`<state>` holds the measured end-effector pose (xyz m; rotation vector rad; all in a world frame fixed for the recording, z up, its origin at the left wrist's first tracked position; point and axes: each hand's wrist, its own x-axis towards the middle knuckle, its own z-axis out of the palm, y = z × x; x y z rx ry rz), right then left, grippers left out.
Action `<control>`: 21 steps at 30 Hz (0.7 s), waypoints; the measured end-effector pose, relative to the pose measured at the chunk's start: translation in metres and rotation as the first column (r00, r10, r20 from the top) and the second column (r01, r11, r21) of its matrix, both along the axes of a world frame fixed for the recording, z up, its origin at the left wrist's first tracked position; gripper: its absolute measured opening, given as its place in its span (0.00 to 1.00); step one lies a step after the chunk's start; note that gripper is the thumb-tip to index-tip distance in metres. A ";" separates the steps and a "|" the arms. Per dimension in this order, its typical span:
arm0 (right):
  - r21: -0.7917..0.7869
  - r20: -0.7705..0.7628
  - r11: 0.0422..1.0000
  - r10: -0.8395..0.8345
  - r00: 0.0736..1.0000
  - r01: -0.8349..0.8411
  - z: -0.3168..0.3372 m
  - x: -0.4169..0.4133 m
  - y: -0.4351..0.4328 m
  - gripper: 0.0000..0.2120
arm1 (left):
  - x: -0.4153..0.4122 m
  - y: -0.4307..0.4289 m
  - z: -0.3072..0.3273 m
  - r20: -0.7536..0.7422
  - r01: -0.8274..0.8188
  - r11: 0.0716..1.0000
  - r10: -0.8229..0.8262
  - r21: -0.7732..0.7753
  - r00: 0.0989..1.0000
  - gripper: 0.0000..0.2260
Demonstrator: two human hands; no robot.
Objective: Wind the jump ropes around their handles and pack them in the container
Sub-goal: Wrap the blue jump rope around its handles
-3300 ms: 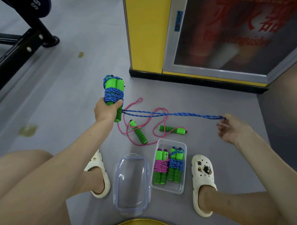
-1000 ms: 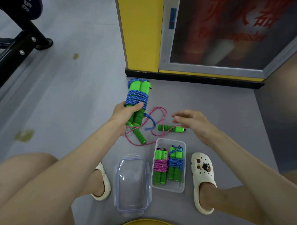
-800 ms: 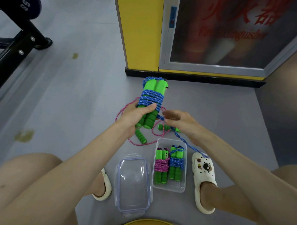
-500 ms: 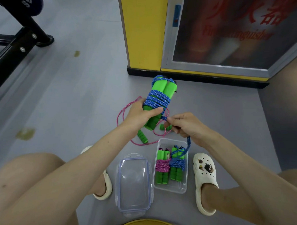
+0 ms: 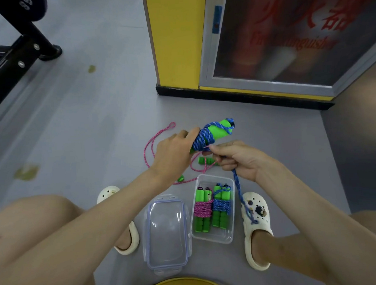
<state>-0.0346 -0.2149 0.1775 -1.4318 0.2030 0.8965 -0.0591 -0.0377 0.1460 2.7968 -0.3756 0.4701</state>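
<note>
Two green foam handles [image 5: 220, 131] lay side by side in the left hand [image 5: 174, 151], whose curled fingers covered their lower ends; only the upper ends showed beyond the fingertips. Braided blue jump rope [image 5: 201, 139] was coiled tightly around them just past those fingers. The right hand [image 5: 239, 159] pinched the loose tail [image 5: 240, 194] right under the coils, the pinch half hidden by its knuckles, and the tail hung below the palm over a white clog [image 5: 258, 225]. Beneath both hands a pink jump rope [image 5: 148, 149] sprawled on the floor, its handles mostly blocked by the wrists. Nearer the body stood the clear rectangular plastic container [image 5: 213, 239] holding a pink-wound bundle [image 5: 202, 209] and a blue-wound bundle [image 5: 222, 205], its lid [image 5: 166, 233] just beside.
</note>
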 end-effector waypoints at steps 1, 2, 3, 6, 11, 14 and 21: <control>0.010 -0.004 1.000 -0.012 1.000 0.012 0.001 0.000 0.000 0.12 | 0.001 0.000 -0.002 0.035 0.007 0.999 -0.008 0.034 0.999 0.24; 0.005 -0.015 0.999 -0.045 0.999 0.045 0.001 0.000 0.000 0.16 | 0.001 -0.001 -0.004 0.071 0.016 0.998 -0.021 0.066 0.997 0.25; -0.012 -0.025 0.996 -0.091 0.996 0.090 0.000 0.001 0.001 0.20 | 0.001 -0.002 -0.005 0.111 0.025 0.995 -0.036 0.095 0.993 0.26; -0.071 -0.003 0.982 -0.177 0.984 0.176 -0.004 0.001 0.002 0.25 | 0.001 -0.007 -0.009 0.192 0.033 0.989 -0.060 0.142 0.980 0.27; -0.136 0.128 0.960 -0.230 0.965 0.246 -0.006 0.006 -0.006 0.17 | 0.005 -0.004 -0.011 -0.049 0.189 0.981 -0.192 -0.043 0.980 0.31; -0.166 0.157 0.972 -0.138 0.978 0.163 -0.004 0.009 -0.016 0.18 | 0.006 -0.006 0.011 -0.455 -0.043 0.888 -0.193 -0.458 0.869 0.25; 0.013 0.204 0.994 0.106 0.973 -0.111 -0.002 -0.002 -0.017 0.16 | -0.002 0.009 0.027 -0.678 -0.608 0.369 -0.607 -0.703 0.415 0.18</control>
